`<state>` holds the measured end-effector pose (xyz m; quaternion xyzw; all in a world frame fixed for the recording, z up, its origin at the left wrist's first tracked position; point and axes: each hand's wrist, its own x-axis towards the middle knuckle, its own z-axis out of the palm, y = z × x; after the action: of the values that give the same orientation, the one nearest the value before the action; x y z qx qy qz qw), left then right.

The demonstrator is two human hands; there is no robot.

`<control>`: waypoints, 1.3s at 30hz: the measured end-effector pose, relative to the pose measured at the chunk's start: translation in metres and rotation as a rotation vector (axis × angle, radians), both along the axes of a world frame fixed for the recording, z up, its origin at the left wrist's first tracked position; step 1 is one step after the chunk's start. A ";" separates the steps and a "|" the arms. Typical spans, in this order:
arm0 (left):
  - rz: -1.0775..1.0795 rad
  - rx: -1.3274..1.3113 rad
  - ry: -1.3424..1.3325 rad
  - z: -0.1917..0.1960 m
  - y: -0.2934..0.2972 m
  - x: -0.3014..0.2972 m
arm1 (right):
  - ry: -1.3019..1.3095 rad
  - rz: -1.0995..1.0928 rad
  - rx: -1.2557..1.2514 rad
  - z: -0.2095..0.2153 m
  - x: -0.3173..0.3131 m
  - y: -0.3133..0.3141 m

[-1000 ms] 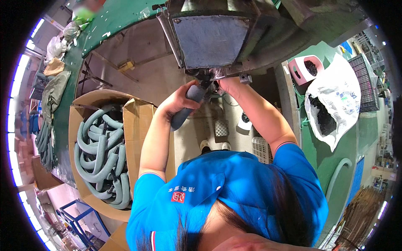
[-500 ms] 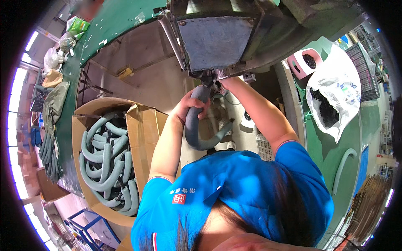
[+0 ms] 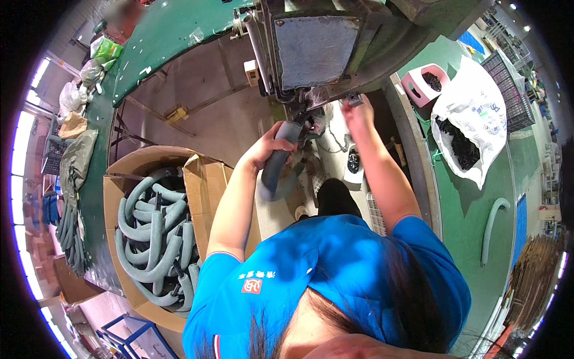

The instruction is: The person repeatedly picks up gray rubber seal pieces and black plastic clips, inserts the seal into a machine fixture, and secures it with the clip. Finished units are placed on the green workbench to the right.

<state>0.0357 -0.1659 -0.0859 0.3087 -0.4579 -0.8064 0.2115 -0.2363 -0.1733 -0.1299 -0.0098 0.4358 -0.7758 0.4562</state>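
A curved grey foam-sleeved tube [image 3: 274, 176] hangs below the machine head, its upper end beside dark metal parts under the machine [image 3: 317, 54]. My left hand [image 3: 267, 148] is wrapped round the tube near that end. Apart from the tube, to its right, my right hand [image 3: 360, 115] is raised beside a small metal block [image 3: 354, 99] on the machine's underside. That hand is smeared by motion, so its grip cannot be made out.
An open cardboard box [image 3: 206, 197] of similar tubes [image 3: 156, 233] stands at left. On the right green table [image 3: 457, 230] are a pink-and-white bin [image 3: 415, 90], a white sack [image 3: 487, 113] of black parts, and one curved tube [image 3: 487, 230]. A white box [image 3: 354, 173] sits below.
My right hand has come out from under the machine, moving right, away from the tube's end. My left hand still holds the tube, whose lower end has swung. The view has shifted slightly.
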 end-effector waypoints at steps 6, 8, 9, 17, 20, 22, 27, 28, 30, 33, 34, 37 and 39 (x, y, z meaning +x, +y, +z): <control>0.074 -0.810 -0.662 0.005 0.019 0.007 | -0.168 0.107 0.052 -0.064 -0.042 0.098; 0.102 -0.920 -0.742 -0.001 0.018 0.011 | -0.201 0.090 0.058 -0.083 -0.047 0.115; 0.116 -0.911 -0.738 0.002 0.023 0.012 | -0.281 0.048 0.171 -0.082 -0.044 0.117; 0.118 -0.957 -0.826 0.008 0.019 0.008 | -0.173 0.046 0.016 -0.057 -0.034 0.113; 0.097 -0.977 -0.826 0.013 0.017 0.008 | -0.212 0.062 0.001 -0.043 -0.022 0.127; 0.172 -1.000 -0.726 0.028 0.022 0.003 | -0.276 0.050 0.026 -0.053 -0.026 0.141; 0.056 -0.918 -0.733 0.056 0.036 0.029 | -0.317 0.048 0.092 -0.054 -0.026 0.142; 0.093 -0.937 -0.675 0.058 0.040 0.046 | -0.318 0.026 0.106 -0.053 -0.024 0.139; 0.217 -0.979 -0.705 0.080 0.050 0.096 | -0.367 0.118 0.003 -0.056 -0.035 0.138; 0.602 -1.045 -0.944 0.158 0.091 0.179 | -0.389 0.121 0.018 -0.060 -0.050 0.141; 0.766 -1.036 -1.011 0.188 0.108 0.208 | -0.388 0.170 0.001 -0.068 -0.056 0.141; 1.264 -1.213 -0.863 0.235 0.191 0.256 | -0.299 0.268 0.044 -0.072 -0.034 0.120; 1.261 -1.433 -1.089 0.239 0.211 0.271 | -0.245 0.266 0.107 -0.064 -0.011 0.115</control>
<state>0.3064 0.0455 0.1529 0.6073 -0.6121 0.1439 0.4855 -0.2477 -0.0588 -0.1942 0.0513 0.4125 -0.6799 0.6041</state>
